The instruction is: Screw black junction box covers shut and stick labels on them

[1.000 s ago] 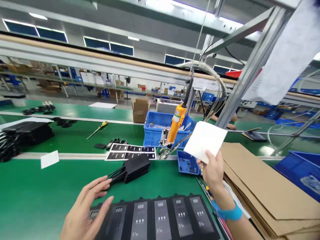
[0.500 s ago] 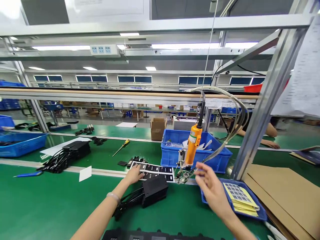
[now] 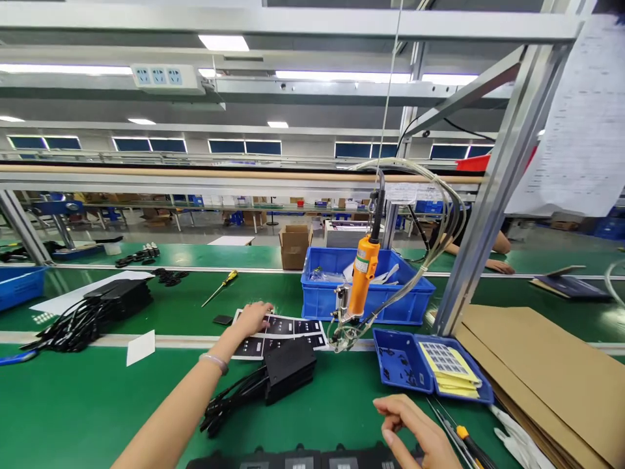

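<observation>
My left hand [image 3: 254,319] reaches over the upper left part of a black-and-white label sheet [image 3: 286,326], covering some small dark parts; its fingers are spread. Just below the sheet sits a black power adapter [image 3: 290,368] with its bundled cable [image 3: 234,397] trailing left. My right hand [image 3: 410,430] hovers over the green bench near the front, fingers curved and apart, with nothing in it. An orange electric screwdriver [image 3: 362,277] hangs upright between the label sheet and a blue crate. Along the bottom edge lies a row of black units [image 3: 303,461].
Behind the screwdriver stands a blue crate [image 3: 317,301]. Blue trays [image 3: 390,385] hold small black parts and yellow label sheets [image 3: 452,371]. Cardboard [image 3: 547,365] lies right of a metal post [image 3: 493,195]. More adapters [image 3: 122,296] and a yellow screwdriver [image 3: 222,286] are at left. Another person's hand [image 3: 500,267] rests beyond.
My right hand has moved down and away from the hanging screwdriver, uncovering the tray of small parts. My left hand has moved up over the label sheet's top edge. The view has shifted right.
</observation>
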A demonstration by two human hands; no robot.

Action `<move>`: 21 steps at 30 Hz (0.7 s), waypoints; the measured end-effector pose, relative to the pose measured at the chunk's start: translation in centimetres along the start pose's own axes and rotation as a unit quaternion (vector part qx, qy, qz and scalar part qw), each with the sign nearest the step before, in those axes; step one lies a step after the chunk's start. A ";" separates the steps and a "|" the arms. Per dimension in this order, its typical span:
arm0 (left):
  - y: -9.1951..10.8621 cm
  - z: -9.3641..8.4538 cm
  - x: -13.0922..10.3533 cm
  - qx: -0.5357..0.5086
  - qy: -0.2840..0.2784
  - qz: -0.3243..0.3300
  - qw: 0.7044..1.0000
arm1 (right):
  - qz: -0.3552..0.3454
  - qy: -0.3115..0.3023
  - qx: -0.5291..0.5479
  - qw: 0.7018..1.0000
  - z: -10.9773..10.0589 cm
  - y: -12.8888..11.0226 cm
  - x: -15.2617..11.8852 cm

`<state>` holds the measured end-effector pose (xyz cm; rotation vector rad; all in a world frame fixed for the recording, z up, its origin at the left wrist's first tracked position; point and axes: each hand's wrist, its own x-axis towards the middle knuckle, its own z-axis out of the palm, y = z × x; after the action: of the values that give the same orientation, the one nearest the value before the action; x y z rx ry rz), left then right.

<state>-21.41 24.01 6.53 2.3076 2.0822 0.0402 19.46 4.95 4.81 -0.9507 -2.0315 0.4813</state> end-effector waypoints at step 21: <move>-7.8 3.9 -8.1 -0.030 -0.084 -0.096 0.991 | -0.045 -0.211 0.031 0.976 1.3 -8.4 0.2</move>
<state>-29.85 16.73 2.33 1.9906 2.1738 -0.0908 14.52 -0.26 9.36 -0.7606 -2.4093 0.7414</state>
